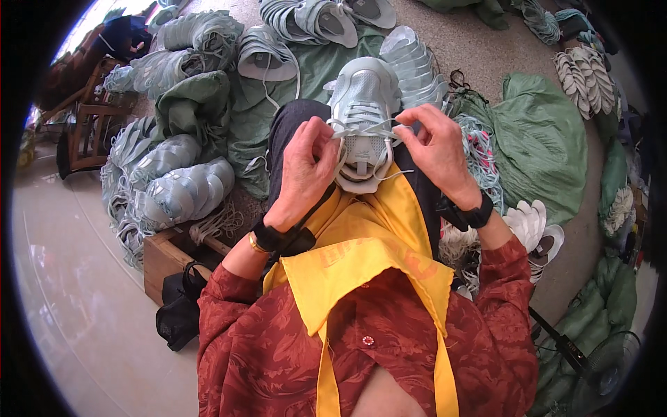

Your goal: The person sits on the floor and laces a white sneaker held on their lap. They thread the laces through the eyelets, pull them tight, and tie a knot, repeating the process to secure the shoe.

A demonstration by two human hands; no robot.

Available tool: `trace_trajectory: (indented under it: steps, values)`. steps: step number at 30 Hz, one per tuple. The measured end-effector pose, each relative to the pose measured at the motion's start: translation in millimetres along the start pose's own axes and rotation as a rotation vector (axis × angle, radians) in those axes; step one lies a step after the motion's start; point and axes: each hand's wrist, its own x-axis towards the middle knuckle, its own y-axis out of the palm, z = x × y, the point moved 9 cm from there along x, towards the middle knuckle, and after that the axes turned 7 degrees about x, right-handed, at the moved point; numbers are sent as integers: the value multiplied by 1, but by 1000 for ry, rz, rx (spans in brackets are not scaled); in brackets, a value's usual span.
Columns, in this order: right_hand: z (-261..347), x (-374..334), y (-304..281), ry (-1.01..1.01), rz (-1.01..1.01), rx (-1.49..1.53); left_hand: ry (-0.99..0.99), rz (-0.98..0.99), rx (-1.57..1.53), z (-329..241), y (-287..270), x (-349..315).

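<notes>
Shoe: pale grey-green shoe upper (363, 111) sits on their lap.
Left hand (306, 170): fingers pinching the white lace (361, 130).
Right hand (438, 149): pinching the other end.
Tip: I'd pull both sides evenly, keeping it flat.

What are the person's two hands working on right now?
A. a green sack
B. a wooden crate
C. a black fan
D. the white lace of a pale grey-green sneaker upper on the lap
D: the left hand and right hand each pinch the white lace across the pale grey-green sneaker upper resting on the lap.
</notes>
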Motion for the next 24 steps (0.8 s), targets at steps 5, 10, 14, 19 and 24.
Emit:
trace_trajectory:
  steps: [5,10,14,19,24]
  values:
    - [-2,-9,8,4,58,-2,40,143,-148,5,0,-2]
    - [-8,-12,9,-4,62,-22,-78,335,-253,10,8,-3]
    - [-13,-12,10,-15,64,-38,-90,322,-265,7,6,1]
    - [-15,-9,8,68,72,41,-7,187,-193,7,-2,4]
    - [-52,-9,7,339,34,570,-86,249,-157,12,-2,1]
